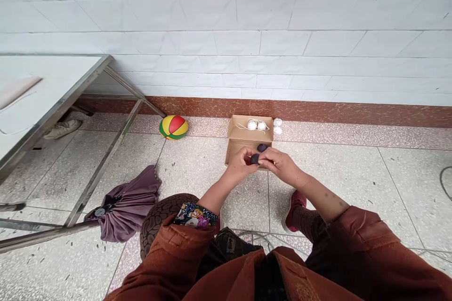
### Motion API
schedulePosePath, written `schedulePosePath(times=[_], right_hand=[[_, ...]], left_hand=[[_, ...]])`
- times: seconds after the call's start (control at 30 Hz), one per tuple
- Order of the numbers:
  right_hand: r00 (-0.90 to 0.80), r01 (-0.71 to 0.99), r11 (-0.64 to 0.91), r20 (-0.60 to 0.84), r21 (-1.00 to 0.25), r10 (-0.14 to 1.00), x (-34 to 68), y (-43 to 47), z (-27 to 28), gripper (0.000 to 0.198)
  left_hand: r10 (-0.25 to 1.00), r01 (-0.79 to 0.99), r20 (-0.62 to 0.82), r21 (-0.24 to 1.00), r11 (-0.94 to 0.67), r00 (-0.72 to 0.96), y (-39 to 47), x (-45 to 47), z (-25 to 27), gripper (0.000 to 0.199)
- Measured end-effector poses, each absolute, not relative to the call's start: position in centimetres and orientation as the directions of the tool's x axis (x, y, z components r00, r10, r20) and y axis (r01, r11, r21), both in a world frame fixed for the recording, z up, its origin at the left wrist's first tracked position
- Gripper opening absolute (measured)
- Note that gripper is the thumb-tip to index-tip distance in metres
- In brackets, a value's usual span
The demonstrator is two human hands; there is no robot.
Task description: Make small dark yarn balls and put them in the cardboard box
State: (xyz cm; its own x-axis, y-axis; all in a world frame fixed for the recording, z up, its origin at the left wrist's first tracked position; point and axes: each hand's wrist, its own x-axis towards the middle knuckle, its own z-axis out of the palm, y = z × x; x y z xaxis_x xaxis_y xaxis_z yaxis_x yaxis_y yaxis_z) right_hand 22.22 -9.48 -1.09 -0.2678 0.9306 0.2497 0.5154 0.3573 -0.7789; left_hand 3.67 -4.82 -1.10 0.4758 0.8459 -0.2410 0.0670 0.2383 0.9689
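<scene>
My left hand (242, 163) curls its thumb and fingers around a small dark textured ball (254, 159), perhaps wound yarn. From the other side, the fingertips of my right hand (280, 164) pinch at the same ball. Both hands are over the near half of an open cardboard box (232, 146). A second dark ball (262, 147) shows just beyond my fingers, at the box's right side. In the raised lid part lie two white balls (252, 124) with loose pale strings. More white balls (278, 130) sit on the floor touching or close to the box's right edge.
A red, yellow and green ball (173, 127) rests by the wall. A folded purple umbrella (132, 202) lies near the metal-framed white table (67, 73) on the left. Under the table is a shoe (63, 129). A dark cable (445, 181) loops at the right.
</scene>
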Motion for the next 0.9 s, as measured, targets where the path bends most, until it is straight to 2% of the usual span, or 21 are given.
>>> schedulePosePath(times=[0.1, 0.2, 0.27, 0.37, 0.53, 0.67, 0.8, 0.9], right_hand=[[-0.154, 0.462, 0.294, 0.250, -0.837, 0.956, 22.6, -8.7, -1.1, 0.021], [-0.047, 0.400, 0.178, 0.174, -0.899, 0.984, 22.5, -8.5, -1.9, 0.022], [0.013, 0.376, 0.091, 0.103, -0.922, 0.995, 22.2, -8.7, -2.5, 0.022], [0.040, 0.395, 0.022, 0.041, -0.918, 0.998, 21.8, -9.3, -2.8, 0.019], [-0.126, 0.497, 0.192, 0.149, -0.846, 0.981, 21.9, -10.1, -1.9, 0.011], [-0.234, 0.501, 0.294, 0.200, -0.814, 0.952, 22.9, -9.9, -1.3, 0.012], [-0.294, 0.440, 0.303, 0.183, -0.845, 0.938, 23.5, -9.6, -1.0, 0.011], [-0.232, 0.385, 0.236, 0.154, -0.892, 0.961, 23.5, -9.4, -0.6, 0.011]], left_hand=[[0.762, -0.025, -0.205, 0.960, 0.278, 0.615, -5.2, 3.9, -0.6, 0.047], [0.719, -0.164, -0.182, 0.909, 0.384, 0.671, -5.5, 3.9, -0.1, 0.061], [0.736, -0.234, -0.189, 0.872, 0.430, 0.650, -5.6, 4.0, 0.0, 0.062], [0.810, -0.281, -0.219, 0.862, 0.422, 0.543, -5.4, 4.1, -0.3, 0.052], [0.901, -0.182, -0.221, 0.935, 0.305, 0.374, -4.8, 4.2, -1.1, 0.046], [0.907, -0.046, -0.208, 0.969, 0.241, 0.366, -4.6, 4.3, -1.7, 0.040], [0.932, 0.121, -0.178, 0.982, 0.147, 0.316, -4.6, 4.3, -2.2, 0.034], [0.924, 0.181, -0.166, 0.978, 0.108, 0.346, -4.8, 4.3, -2.2, 0.030]])
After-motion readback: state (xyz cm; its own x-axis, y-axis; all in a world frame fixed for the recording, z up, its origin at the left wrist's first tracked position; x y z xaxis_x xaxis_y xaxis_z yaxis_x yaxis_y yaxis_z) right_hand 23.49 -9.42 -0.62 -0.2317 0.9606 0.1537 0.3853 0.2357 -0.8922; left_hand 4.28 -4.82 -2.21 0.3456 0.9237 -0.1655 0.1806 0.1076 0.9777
